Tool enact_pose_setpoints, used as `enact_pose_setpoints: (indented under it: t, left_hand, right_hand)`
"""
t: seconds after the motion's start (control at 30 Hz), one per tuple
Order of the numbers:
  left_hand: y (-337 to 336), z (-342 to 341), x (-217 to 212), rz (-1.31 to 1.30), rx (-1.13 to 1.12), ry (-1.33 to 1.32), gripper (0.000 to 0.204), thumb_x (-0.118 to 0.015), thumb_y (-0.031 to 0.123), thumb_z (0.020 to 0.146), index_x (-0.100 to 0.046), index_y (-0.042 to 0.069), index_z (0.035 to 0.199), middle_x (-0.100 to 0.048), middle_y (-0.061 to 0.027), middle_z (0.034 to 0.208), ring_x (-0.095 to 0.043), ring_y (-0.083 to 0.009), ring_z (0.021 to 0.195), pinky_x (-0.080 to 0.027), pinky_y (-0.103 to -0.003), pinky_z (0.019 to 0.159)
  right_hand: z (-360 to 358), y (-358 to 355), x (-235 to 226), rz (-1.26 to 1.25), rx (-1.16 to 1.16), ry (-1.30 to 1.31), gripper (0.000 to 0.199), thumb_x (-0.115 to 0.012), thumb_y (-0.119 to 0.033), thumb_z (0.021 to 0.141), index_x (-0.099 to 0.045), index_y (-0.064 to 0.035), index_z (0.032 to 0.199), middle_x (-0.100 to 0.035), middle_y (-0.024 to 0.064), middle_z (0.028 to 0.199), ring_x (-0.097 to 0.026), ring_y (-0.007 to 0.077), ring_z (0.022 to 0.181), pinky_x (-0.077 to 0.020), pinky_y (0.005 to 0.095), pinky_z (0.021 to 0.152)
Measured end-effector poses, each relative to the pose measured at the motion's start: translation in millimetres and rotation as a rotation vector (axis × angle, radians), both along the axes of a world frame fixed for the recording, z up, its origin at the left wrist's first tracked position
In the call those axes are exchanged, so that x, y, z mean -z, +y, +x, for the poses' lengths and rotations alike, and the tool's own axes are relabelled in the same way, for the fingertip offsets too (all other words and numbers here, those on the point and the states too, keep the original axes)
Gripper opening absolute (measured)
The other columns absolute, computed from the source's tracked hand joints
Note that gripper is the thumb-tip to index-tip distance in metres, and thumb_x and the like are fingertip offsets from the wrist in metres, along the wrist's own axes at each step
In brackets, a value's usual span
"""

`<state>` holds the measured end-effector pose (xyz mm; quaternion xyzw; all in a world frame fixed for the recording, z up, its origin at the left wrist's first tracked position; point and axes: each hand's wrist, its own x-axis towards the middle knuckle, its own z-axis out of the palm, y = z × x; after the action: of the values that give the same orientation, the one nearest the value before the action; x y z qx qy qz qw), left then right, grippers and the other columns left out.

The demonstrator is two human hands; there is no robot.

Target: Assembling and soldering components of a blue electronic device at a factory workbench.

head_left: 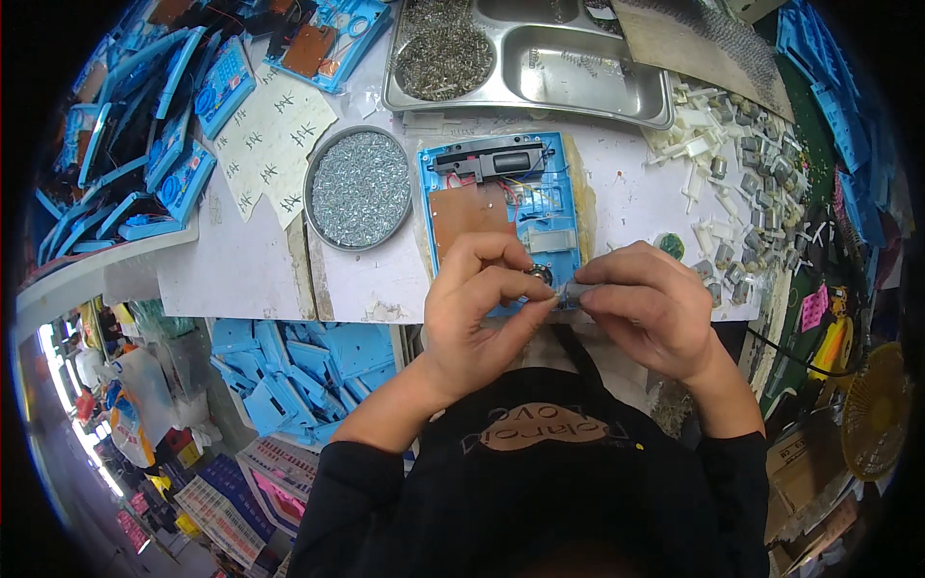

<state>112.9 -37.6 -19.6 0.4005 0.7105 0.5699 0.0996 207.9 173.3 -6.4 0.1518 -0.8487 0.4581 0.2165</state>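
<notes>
In front of me on the table lies a blue plastic housing, open side up. Inside it are a brown circuit board, a black mechanism and thin red wires. Over its near edge, my right hand pinches a small grey block between thumb and fingers. My left hand meets it from the other side, thumb and forefinger pressed together on something too small to make out. A shiny round metal part shows beside the left fingers, partly hidden by them.
Left of the housing stands a round dish of small screws. Behind is a steel tray with springs. White plastic parts and grey blocks are heaped at right. Blue housings pile up at left; more blue panels fill a box below.
</notes>
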Motion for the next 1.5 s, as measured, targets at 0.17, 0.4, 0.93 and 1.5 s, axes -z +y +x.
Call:
enact_pose_setpoints:
  t: [0.17,0.4,0.93,1.5]
  left_hand:
    - [-0.4,-27.3,7.1,0.111,-0.019,-0.13,0.039,-0.08,-0.006,0.075,-0.068,0.004,0.111,-0.058,-0.0114,0.113,-0.06,-0.0188,0.089,-0.052,-0.028,0.071]
    - [33.6,-72.0,6.2,-0.287,-0.073,0.595,0.052,-0.087,0.012,0.069,-0.072,0.011,0.119,-0.058,-0.009,0.105,-0.057,-0.0278,0.096,-0.044,-0.041,0.086]
    - [-30.4,-81.2,28.2,-0.189,0.028,0.609,0.03,-0.084,0.004,0.07,-0.079,0.009,0.099,-0.068,-0.0056,0.089,-0.066,-0.0229,0.076,-0.049,-0.035,0.065]
    - [-30.9,-77.8,26.3,-0.073,0.1,0.638,0.042,-0.079,0.006,0.061,-0.077,0.007,0.103,-0.069,-0.0074,0.096,-0.069,-0.0271,0.084,-0.056,-0.038,0.071]
  right_hand:
    - [4.0,10.9,0.3,0.013,0.084,-0.009,0.037,-0.079,0.007,0.074,-0.071,-0.0027,0.109,-0.072,0.016,0.104,-0.071,0.0289,0.084,-0.0576,0.0354,0.07]
    - [9.9,37.6,12.0,-0.205,0.385,-0.117,0.035,-0.074,0.014,0.081,-0.073,0.0037,0.114,-0.074,0.0186,0.113,-0.073,0.0219,0.098,-0.0597,0.0297,0.082]
    - [-50.6,19.4,28.7,0.158,0.262,-0.152,0.03,-0.083,-0.01,0.078,-0.075,-0.007,0.106,-0.069,0.01,0.125,-0.053,0.036,0.128,-0.0428,0.0457,0.107]
    - [-66.3,8.5,6.8,0.466,0.235,-0.297,0.023,-0.083,-0.016,0.077,-0.077,-0.0097,0.098,-0.062,0.0118,0.135,-0.044,0.0404,0.132,-0.04,0.0481,0.11]
